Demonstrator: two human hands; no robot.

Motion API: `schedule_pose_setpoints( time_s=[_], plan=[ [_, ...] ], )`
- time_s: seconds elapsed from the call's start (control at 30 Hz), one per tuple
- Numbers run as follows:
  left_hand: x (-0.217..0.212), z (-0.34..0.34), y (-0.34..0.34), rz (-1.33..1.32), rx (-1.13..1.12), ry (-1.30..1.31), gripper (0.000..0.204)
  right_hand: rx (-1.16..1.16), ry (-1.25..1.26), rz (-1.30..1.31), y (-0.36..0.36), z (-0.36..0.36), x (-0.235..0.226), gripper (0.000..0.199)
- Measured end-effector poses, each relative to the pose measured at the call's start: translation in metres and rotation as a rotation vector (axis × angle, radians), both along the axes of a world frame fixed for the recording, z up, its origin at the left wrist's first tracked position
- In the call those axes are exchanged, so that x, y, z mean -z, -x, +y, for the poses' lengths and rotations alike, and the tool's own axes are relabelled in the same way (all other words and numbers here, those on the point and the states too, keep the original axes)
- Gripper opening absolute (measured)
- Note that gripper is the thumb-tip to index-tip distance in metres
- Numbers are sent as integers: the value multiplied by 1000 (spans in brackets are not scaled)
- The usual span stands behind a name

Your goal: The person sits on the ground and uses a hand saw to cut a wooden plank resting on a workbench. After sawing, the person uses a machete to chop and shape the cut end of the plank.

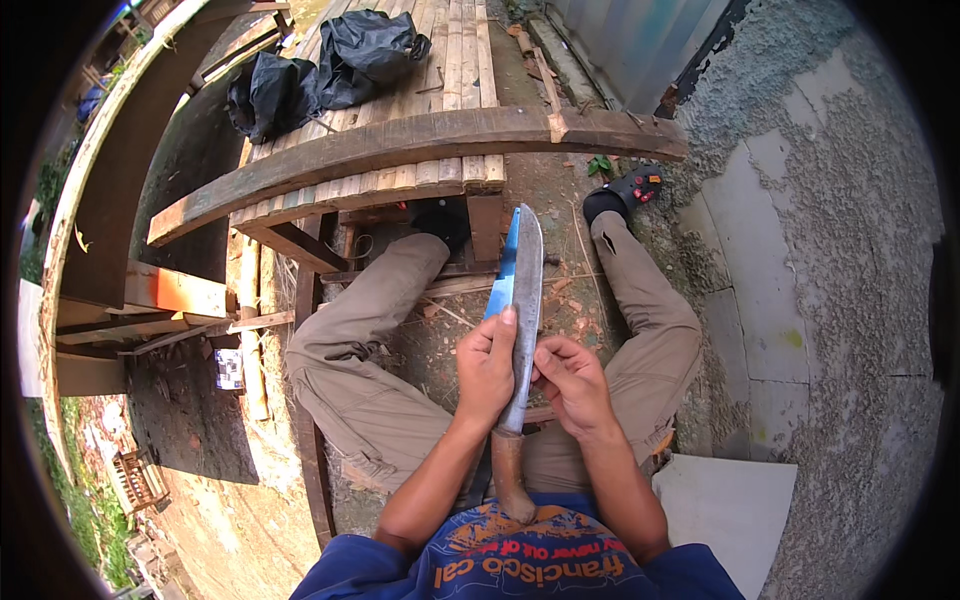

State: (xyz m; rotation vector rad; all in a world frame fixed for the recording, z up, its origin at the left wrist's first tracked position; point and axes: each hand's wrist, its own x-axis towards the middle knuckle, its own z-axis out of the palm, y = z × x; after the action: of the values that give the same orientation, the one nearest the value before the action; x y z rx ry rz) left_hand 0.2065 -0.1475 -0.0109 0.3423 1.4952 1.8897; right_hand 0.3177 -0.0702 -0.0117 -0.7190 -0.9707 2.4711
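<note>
A machete (527, 290) with a long grey blade and a wooden handle (508, 470) stands upright in front of me, its handle end against my blue shirt. My left hand (487, 365) grips the lower blade, its thumb flat on the metal. Behind the blade a bright blue flat piece (508, 262) sticks out on the left; its lower part is hidden by that hand, and I cannot make out its kind. My right hand (575, 385) is closed in a pinch close to the right edge of the blade. What it pinches, if anything, is hidden.
Beyond my knees a long wooden beam (400, 140) lies across a slatted bamboo bench (462, 60), with black plastic bags (365, 55) on it. A rough grey wall (830, 200) rises at right. A white board (728, 510) lies at lower right. A tin (229, 368) stands at left.
</note>
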Motion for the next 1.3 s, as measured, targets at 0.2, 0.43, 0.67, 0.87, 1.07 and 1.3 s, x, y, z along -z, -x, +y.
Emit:
schedule_pose_setpoints(
  time_s=[0.2,0.43,0.67,0.87,1.07,1.3],
  plan=[
    [12,3,-4,74,-8,-26,45,9,-127,-67,5,6,10,25],
    [6,8,2,-22,-29,65,43,116,86,-140,0,2,29,36],
    [79,28,26,423,-137,264,45,-59,-324,-316,-32,-41,53,37],
    [83,33,31,512,20,357,43,-104,-631,-462,-33,-74,71,60],
    [57,10,60,295,215,171,34,-171,-231,-389,-33,-58,39,56],
    [-5,36,136,691,-192,77,29,142,-714,-433,-25,-21,47,46]
  ],
)
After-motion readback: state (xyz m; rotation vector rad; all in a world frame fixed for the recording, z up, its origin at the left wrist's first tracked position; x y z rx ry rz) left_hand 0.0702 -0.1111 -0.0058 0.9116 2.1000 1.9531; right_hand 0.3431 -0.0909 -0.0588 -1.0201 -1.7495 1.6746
